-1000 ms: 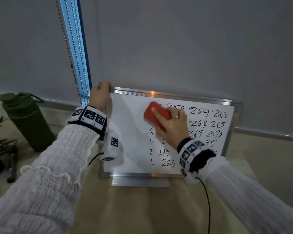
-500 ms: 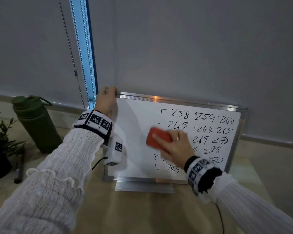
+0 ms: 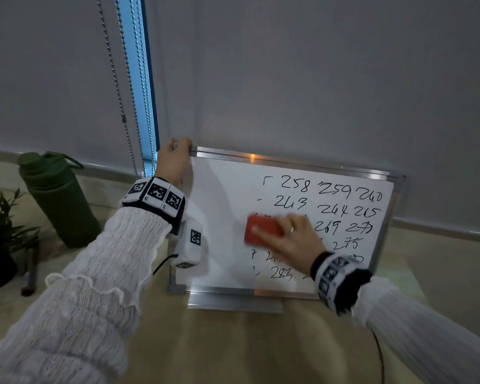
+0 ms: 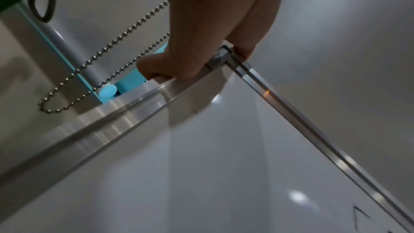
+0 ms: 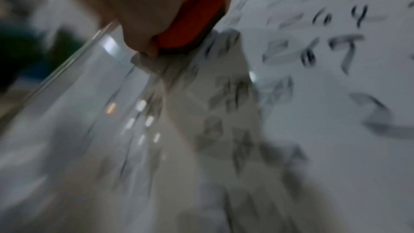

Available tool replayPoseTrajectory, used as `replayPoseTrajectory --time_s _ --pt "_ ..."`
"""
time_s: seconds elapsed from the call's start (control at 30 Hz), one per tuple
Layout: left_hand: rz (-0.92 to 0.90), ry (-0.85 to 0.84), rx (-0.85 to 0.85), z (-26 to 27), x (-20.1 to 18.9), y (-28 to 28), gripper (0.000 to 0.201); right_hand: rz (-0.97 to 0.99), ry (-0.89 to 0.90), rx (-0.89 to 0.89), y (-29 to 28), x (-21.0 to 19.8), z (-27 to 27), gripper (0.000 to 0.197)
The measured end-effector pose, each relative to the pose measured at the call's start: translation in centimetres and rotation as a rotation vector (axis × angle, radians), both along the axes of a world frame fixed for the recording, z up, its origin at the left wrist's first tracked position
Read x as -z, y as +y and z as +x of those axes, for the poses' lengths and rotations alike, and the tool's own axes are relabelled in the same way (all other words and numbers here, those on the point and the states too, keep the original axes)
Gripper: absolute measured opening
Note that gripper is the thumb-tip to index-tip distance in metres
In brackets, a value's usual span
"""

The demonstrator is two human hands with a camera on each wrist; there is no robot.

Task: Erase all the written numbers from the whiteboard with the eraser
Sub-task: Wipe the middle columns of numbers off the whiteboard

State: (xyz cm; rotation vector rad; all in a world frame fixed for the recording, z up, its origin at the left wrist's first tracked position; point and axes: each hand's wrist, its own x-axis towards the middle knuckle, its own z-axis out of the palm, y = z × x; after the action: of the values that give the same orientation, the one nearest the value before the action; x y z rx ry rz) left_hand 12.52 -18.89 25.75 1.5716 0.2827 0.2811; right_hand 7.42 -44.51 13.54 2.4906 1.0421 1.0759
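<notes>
The red eraser (image 3: pixel 262 230) lies flat on the middle of the whiteboard (image 3: pixel 225 217) under the right hand (image 3: pixel 291 241), whose fingers close around it in the blurred right wrist view, while the left wrist view shows the left hand (image 4: pixel 208 29) clamped on the board's top left corner, and only the head view shows the remaining numbers (image 3: pixel 330 200) toward its right edge.

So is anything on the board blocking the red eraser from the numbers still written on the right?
Nothing visible: the right hand presses the red block eraser flat on the metal-framed whiteboard, with bare board up to the black handwritten numbers.
</notes>
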Motion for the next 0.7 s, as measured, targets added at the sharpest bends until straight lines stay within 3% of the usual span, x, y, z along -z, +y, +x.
replayPoseTrajectory --time_s 0.1,0.2,0.27,0.37,0.43,0.5,0.57,0.63,0.7 --pt "-0.04 0.0 -0.006 0.2 0.2 -0.1 0.022 -0.218 0.036 -0.075 -1.4 1.5 -1.1 0.078" --pt "-0.057 0.006 0.009 0.4 0.3 -0.2 0.022 0.032 -0.063 0.031 -0.6 -2.6 1.0 0.079" --pt "-0.043 0.006 0.013 0.4 0.4 -0.2 0.023 0.237 -0.09 0.203 -0.2 -5.3 2.5 0.067" --pt "-0.025 0.0 0.012 0.7 0.6 -0.1 0.023 0.325 -0.03 0.241 0.0 -4.1 2.5 0.061" --pt "-0.009 0.008 0.017 0.7 0.5 -0.1 0.02 0.199 0.008 0.104 -0.4 -0.4 0.7 0.072" --pt "0.004 0.022 0.022 0.8 0.4 0.0 0.019 -0.054 0.054 -0.004 -1.4 2.6 -1.3 0.08" --pt "0.003 0.029 0.029 0.8 0.4 0.2 0.016 -0.184 0.055 -0.074 -2.3 3.0 -1.7 0.077" --pt "0.005 0.031 0.037 0.7 0.3 0.1 0.015 -0.145 -0.005 -0.087 -2.1 1.0 -0.4 0.063" --pt "0.009 0.028 0.039 0.5 0.2 0.0 0.017 0.063 -0.086 0.051 -1.6 -2.3 1.4 0.052"
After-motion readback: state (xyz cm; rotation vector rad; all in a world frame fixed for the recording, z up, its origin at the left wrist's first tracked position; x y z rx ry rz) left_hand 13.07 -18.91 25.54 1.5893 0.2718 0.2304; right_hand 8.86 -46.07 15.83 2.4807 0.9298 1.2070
